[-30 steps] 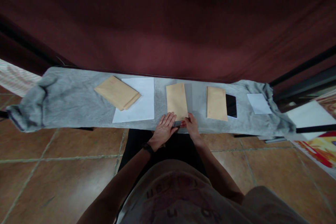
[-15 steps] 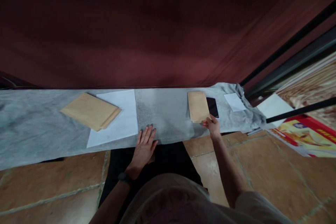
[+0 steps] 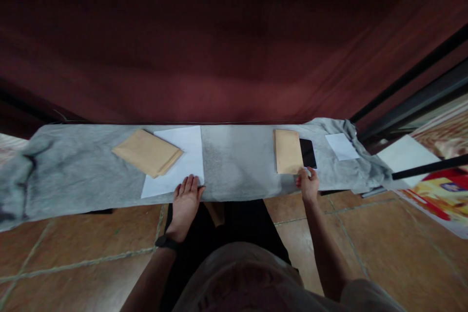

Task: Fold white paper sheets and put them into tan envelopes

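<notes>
My left hand (image 3: pixel 187 205) lies flat with fingers stretched out, its fingertips on the near edge of a white paper sheet (image 3: pixel 164 187). On that sheet, partly overlapping it, rests a small stack of brown envelopes (image 3: pixel 146 153) set at a slant. My right hand (image 3: pixel 308 185) has its fingers closed at the lower right corner of another brown envelope stack (image 3: pixel 287 152). Just to the right of this stack is a dark-screened phone (image 3: pixel 307 152), its left side against or under the envelopes; I cannot tell which.
A grey cloth (image 3: pixel 237 156) covers the long narrow bench. Farther right lies a small white paper (image 3: pixel 342 146). Beyond the bench's right end are a black metal bar (image 3: pixel 431 168) and a red and yellow printed box (image 3: pixel 438 200). A dark red surface (image 3: pixel 234 92) rises behind.
My left hand has moved left, from beside the white sheet onto its near edge. My right hand stays at the envelope corner. The whole view has shifted, so things appear farther right.
</notes>
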The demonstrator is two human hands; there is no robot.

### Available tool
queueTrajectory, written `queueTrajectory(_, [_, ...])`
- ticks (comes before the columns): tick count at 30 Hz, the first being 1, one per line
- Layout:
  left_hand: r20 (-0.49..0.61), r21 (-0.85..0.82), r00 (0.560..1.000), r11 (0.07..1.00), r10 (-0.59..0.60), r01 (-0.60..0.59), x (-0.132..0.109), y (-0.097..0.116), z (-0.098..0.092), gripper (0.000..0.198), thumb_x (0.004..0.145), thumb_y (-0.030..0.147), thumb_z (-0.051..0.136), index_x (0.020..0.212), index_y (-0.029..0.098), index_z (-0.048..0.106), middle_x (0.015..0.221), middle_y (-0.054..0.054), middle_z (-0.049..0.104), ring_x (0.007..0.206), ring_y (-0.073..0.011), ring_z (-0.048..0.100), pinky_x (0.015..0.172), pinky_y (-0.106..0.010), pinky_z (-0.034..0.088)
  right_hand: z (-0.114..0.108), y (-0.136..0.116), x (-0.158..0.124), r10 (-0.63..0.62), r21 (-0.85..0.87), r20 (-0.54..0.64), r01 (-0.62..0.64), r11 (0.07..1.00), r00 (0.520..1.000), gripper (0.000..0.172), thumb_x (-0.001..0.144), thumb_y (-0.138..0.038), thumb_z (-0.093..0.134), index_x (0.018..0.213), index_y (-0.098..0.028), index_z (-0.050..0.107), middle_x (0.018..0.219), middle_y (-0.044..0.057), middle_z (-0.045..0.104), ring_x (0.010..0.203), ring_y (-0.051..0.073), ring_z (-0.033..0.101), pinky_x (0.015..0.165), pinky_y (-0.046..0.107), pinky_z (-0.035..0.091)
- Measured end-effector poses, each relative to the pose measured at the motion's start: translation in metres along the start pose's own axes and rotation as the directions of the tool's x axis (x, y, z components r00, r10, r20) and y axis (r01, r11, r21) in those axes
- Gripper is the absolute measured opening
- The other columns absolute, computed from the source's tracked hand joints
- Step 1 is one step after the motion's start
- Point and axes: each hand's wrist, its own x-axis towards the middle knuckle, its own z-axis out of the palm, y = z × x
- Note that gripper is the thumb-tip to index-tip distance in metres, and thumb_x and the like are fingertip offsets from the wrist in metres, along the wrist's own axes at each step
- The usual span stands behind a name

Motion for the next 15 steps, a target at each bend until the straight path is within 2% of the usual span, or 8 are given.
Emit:
queueTrajectory(5, [0.035, -0.025, 0.999, 0.999, 0.038, -0.037, 0.009, -0.008, -0.001, 0.042, 0.103, 0.032, 0.039, 0.14, 0.023, 0.056, 0.142, -0.017, 0.063, 0.131, -0.0338, 0.058, 0.103, -0.054, 0.047, 0.009, -0.006, -0.021, -0.104, -0.011, 0.05, 0.104, 0.994, 0.993, 0.068, 0.081, -0.055, 0.061, 0.134, -0.012, 0.057, 0.059, -0.007, 0.057, 0.044, 0.011, 0.05, 0.042, 0.02, 0.039])
queueTrajectory(8, [0.08, -0.024, 0.994, 0.997, 0.073, -0.071, 0.012, -0.01, -0.003, 0.042, 0.101, 0.026, 0.037, 0.138, 0.022, 0.057, 0.139, -0.018, 0.064, 0.13, -0.0334, 0.059, 0.102, -0.053, 0.048, 0.025, -0.01, -0.036, -0.146, 0.024, 0.146, 0.144, 0.989, 0.978, 0.065, 0.082, -0.054, 0.06, 0.132, -0.013, 0.059, 0.06, -0.007, 0.056, 0.047, 0.011, 0.049, 0.045, 0.022, 0.039])
queueTrajectory(12, [0.159, 0.035, 0.981, 0.992, 0.11, -0.117, 0.014, -0.011, -0.013, 0.045, 0.096, 0.012, 0.038, 0.135, 0.019, 0.059, 0.14, -0.016, 0.064, 0.13, -0.0302, 0.06, 0.104, -0.048, 0.049, 0.048, -0.009, -0.056, -0.18, 0.009, 0.305, 0.186, 0.982, 0.935, 0.058, 0.084, -0.051, 0.057, 0.13, -0.015, 0.061, 0.064, -0.005, 0.059, 0.053, 0.013, 0.051, 0.05, 0.024, 0.042])
queueTrajectory(15, [0.158, 0.027, 0.982, 0.994, 0.105, -0.111, 0.018, -0.013, -0.021, 0.043, 0.094, 0.009, 0.039, 0.129, 0.016, 0.063, 0.132, -0.013, 0.069, 0.12, -0.0273, 0.066, 0.101, -0.041, 0.051, 0.062, -0.005, -0.07, -0.177, -0.005, 0.384, 0.194, 0.981, 0.906, 0.055, 0.085, -0.049, 0.057, 0.129, -0.016, 0.062, 0.067, -0.003, 0.061, 0.056, 0.014, 0.054, 0.053, 0.025, 0.044])
